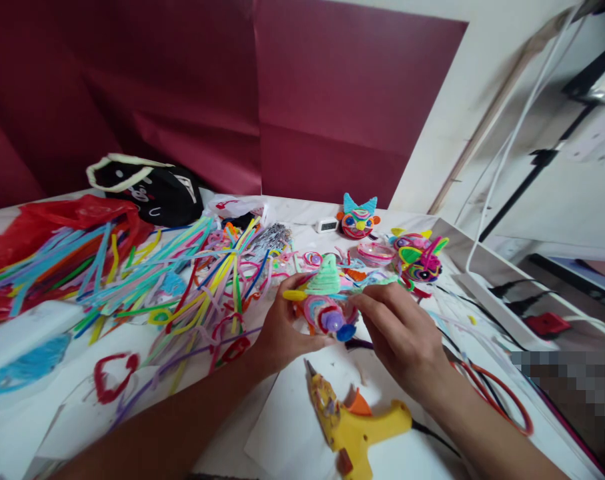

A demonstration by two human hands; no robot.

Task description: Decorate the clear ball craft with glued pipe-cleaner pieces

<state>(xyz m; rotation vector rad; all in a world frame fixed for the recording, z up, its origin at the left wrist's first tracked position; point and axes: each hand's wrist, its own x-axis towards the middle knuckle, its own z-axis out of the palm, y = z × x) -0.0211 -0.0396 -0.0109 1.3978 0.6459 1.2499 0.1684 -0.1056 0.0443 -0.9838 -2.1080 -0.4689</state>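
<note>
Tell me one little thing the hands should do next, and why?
Perhaps press gently with the right hand while the left hand steadies the colourful figure: the right fingers are at its edge, and the glue gun lies unheld.

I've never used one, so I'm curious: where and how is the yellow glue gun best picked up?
Probably by the yellow handle, coming from the person's right: it sticks out that way, with the orange trigger beside it and the nozzle pointing away.
</note>
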